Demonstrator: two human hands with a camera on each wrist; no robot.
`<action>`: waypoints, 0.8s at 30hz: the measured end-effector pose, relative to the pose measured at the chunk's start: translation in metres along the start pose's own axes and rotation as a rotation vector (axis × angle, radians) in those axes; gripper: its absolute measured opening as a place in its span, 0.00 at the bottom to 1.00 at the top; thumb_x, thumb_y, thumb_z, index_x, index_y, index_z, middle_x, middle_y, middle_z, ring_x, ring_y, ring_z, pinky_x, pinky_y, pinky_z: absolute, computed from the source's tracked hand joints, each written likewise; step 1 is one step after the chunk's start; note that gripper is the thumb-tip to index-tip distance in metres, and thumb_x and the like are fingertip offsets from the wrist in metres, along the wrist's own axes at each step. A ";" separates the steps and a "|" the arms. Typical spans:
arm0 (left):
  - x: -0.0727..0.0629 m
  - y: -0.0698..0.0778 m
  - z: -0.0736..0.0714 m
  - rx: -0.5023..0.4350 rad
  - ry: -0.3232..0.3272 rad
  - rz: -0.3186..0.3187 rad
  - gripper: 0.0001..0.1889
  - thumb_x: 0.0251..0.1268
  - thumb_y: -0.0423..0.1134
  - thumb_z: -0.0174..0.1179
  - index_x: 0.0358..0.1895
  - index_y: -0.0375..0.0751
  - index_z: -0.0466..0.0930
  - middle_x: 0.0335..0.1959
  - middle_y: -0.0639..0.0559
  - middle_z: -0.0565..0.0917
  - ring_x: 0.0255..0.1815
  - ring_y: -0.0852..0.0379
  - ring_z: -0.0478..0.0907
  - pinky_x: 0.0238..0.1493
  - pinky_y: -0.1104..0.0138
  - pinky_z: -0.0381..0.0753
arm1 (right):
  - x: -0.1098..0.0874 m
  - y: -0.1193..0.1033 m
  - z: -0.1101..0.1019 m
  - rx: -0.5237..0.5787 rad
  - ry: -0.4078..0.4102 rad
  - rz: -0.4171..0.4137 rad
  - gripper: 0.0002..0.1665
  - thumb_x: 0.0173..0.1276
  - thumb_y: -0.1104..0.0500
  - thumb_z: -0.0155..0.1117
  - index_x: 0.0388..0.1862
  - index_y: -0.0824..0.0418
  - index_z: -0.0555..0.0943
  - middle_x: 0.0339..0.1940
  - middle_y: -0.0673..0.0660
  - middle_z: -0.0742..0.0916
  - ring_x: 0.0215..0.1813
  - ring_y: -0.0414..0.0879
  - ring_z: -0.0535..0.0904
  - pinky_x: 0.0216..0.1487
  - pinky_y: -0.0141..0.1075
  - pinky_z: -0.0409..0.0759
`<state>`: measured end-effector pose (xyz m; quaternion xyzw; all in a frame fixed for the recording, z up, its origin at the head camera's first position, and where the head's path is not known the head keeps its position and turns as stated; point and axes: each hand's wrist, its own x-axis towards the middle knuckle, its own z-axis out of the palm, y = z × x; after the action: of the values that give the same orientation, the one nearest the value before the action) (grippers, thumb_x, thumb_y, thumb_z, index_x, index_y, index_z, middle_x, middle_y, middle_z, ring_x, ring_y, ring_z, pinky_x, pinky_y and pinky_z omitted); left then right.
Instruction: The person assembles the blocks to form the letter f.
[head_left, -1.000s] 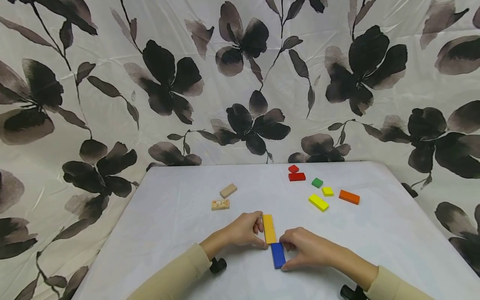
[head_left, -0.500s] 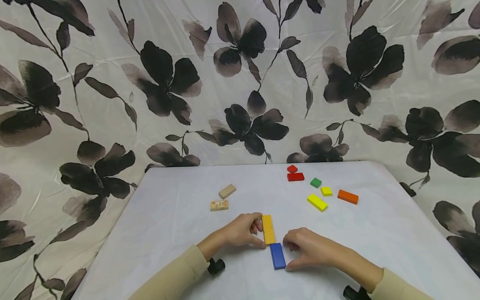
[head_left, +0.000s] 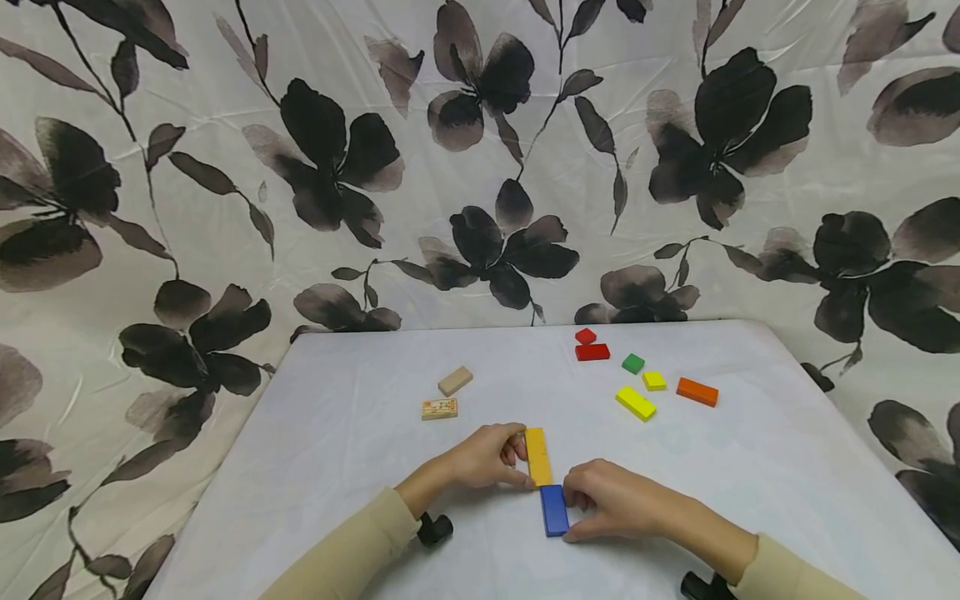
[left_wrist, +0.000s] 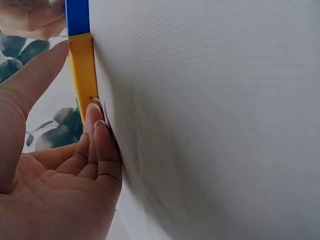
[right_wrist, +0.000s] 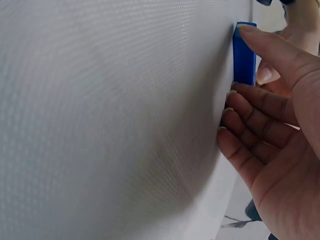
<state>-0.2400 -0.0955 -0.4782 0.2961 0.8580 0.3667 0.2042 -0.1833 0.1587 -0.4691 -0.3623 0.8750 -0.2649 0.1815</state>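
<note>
A yellow-orange block [head_left: 537,457] and a blue block [head_left: 554,510] lie flat, end to end, near the middle front of the table, the blue one slightly offset to the right. My left hand [head_left: 491,457] holds the yellow block from its left side, thumb by the near end and fingers by the far end. From the right, my right hand [head_left: 618,500] holds the blue block; its thumb [right_wrist: 265,42] touches the near end and the fingers lie by the other end. The left wrist view shows the two blocks meeting at their ends.
Two plain wooden blocks [head_left: 454,381] lie at the back left, one with printing. Red blocks [head_left: 592,352], a green block [head_left: 633,363], yellow blocks [head_left: 636,404] and an orange block [head_left: 697,392] lie at the back right. A floral cloth [head_left: 480,167] hangs behind the table.
My right hand drew slightly away from the blue block half a second ago and is back against it now. The left hand stays at the yellow block.
</note>
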 end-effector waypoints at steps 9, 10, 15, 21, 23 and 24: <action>0.002 0.002 -0.001 -0.019 -0.001 -0.006 0.40 0.57 0.39 0.78 0.70 0.27 0.68 0.41 0.52 0.82 0.37 0.61 0.75 0.39 0.74 0.75 | 0.004 -0.001 0.001 0.015 -0.011 0.019 0.18 0.60 0.41 0.79 0.40 0.49 0.84 0.27 0.40 0.81 0.33 0.35 0.75 0.38 0.28 0.77; 0.002 0.003 0.000 -0.022 0.001 -0.006 0.40 0.57 0.39 0.78 0.70 0.27 0.68 0.41 0.51 0.82 0.37 0.60 0.75 0.39 0.74 0.74 | 0.004 -0.001 0.001 0.013 -0.011 0.016 0.18 0.60 0.42 0.79 0.39 0.49 0.84 0.27 0.40 0.81 0.33 0.35 0.75 0.38 0.28 0.77; 0.003 0.004 0.000 -0.024 0.004 -0.007 0.41 0.57 0.38 0.78 0.70 0.26 0.68 0.40 0.51 0.81 0.38 0.57 0.76 0.38 0.74 0.74 | 0.006 -0.002 0.001 0.011 -0.015 0.013 0.18 0.59 0.41 0.79 0.39 0.49 0.84 0.27 0.40 0.81 0.32 0.34 0.75 0.37 0.28 0.77; 0.003 0.004 0.001 -0.013 -0.007 -0.014 0.42 0.57 0.40 0.78 0.71 0.27 0.66 0.40 0.52 0.81 0.38 0.59 0.76 0.39 0.74 0.74 | 0.008 -0.004 0.002 0.005 -0.019 0.011 0.18 0.59 0.41 0.79 0.39 0.49 0.84 0.27 0.40 0.81 0.32 0.35 0.74 0.38 0.28 0.76; 0.003 0.004 0.000 -0.013 -0.009 -0.014 0.42 0.57 0.40 0.78 0.71 0.27 0.66 0.40 0.52 0.81 0.38 0.58 0.76 0.39 0.74 0.74 | 0.008 -0.004 0.002 0.003 -0.018 0.010 0.19 0.59 0.41 0.79 0.39 0.49 0.84 0.27 0.40 0.81 0.32 0.34 0.74 0.38 0.28 0.76; 0.003 0.004 0.000 -0.013 -0.010 -0.011 0.42 0.57 0.40 0.78 0.71 0.26 0.66 0.41 0.52 0.81 0.38 0.58 0.76 0.39 0.74 0.74 | 0.009 -0.004 0.003 0.003 -0.016 0.010 0.19 0.59 0.41 0.79 0.39 0.49 0.84 0.27 0.40 0.81 0.33 0.34 0.74 0.38 0.28 0.76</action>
<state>-0.2406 -0.0911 -0.4756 0.2916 0.8563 0.3697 0.2123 -0.1858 0.1494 -0.4700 -0.3597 0.8749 -0.2622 0.1906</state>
